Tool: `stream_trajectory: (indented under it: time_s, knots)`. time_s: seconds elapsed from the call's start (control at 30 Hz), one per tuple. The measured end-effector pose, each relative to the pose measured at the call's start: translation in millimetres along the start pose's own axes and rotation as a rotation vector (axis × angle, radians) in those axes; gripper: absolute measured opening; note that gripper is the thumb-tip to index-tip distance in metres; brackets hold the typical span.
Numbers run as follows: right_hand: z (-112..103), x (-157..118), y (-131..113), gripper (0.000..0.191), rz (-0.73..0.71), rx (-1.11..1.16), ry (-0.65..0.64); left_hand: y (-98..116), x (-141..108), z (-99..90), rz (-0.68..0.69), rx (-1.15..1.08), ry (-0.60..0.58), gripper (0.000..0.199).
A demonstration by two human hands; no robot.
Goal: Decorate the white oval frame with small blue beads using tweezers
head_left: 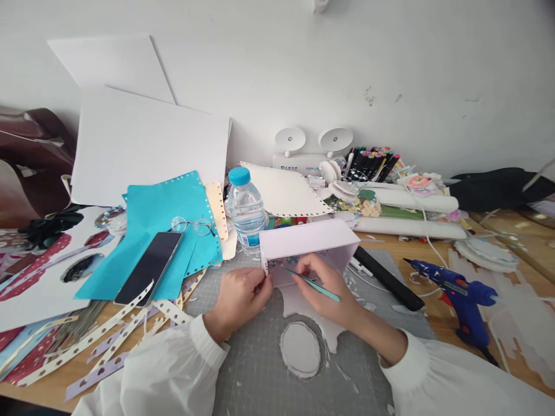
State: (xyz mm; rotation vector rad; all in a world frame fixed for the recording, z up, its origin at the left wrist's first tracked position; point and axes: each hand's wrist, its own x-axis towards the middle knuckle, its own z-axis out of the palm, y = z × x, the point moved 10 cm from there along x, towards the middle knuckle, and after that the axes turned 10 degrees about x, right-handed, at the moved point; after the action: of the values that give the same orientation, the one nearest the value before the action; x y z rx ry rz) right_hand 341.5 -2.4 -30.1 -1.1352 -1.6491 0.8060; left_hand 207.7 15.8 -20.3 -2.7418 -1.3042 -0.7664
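A white open-fronted box (310,238) sits on a grey cutting mat (255,370), with small coloured bits inside it. My left hand (243,297) is closed at the box's left edge, thumb and fingers pinching that edge. In my right hand (327,289) are teal tweezers (319,289), their tips pointing left into the box opening. Under and in front of the box lies a white cut sheet (303,304). A rough-edged white oval (300,349) rests on the mat nearer to me.
A water bottle (246,208) stands just left behind the box. Blue paper, glasses (192,226) and a phone (150,267) lie at the left. To the right are a black bar (388,278) and a blue glue gun (462,297) with its cord.
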Motion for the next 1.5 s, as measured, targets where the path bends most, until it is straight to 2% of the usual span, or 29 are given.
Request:
stream_trajectory:
  time_s: [0.13, 0.3, 0.47, 0.53, 0.63, 0.73, 0.87, 1.17, 1.27, 1.4, 1.5]
  knots:
    - [-21.4, -16.9, -9.9, 0.009, 0.058, 0.151, 0.070, -1.3, -0.1, 0.3, -0.011, -0.023, -0.026, 0.042]
    - [-40.3, -43.5, 3.1, 0.016, 0.170, 0.406, 0.151, -0.6, -2.6, 0.0, 0.009, -0.079, -0.035, 0.047]
    - [-45.0, -62.1, 16.9, 0.019, 0.195, 0.568, 0.188, 19.9, -6.0, -18.8, 0.080, -0.201, -0.028, 0.048]
    - [-43.5, -64.5, 14.3, 0.020, 0.180, 0.632, 0.179, 25.5, -4.7, -24.2, 0.003, -0.347, -0.073, 0.040]
    - [-39.8, -66.1, 5.7, 0.020, 0.160, 0.708, 0.150, 34.5, -1.8, -20.3, -0.165, -0.581, -0.206, 0.024]
    - [-35.0, -68.7, -3.4, 0.020, 0.152, 0.746, 0.101, 49.5, 2.3, -16.5, -0.222, -0.737, -0.296, 0.021]
    - [-33.2, -71.9, -11.8, 0.019, 0.145, 0.743, 0.066, 60.3, 6.5, -16.8, -0.223, -0.811, -0.319, 0.019]
    - [-37.7, -69.6, -23.2, 0.016, 0.124, 0.647, 0.064, 55.7, 4.5, -12.0, -0.267, -0.847, -0.265, 0.016]
    - [-36.8, -71.8, -23.8, 0.014, 0.098, 0.579, 0.064, 52.6, 3.1, -16.7, -0.221, -0.776, -0.191, 0.013]
    - [-34.8, -74.7, -31.6, 0.013, 0.003, 0.377, 0.064, 50.3, 2.2, -30.3, -0.107, -0.596, -0.055, 0.010]
    - [-33.5, -75.9, -38.1, 0.013, -0.042, 0.327, 0.063, 45.5, 0.4, -22.5, -0.136, -0.621, -0.102, 0.011]
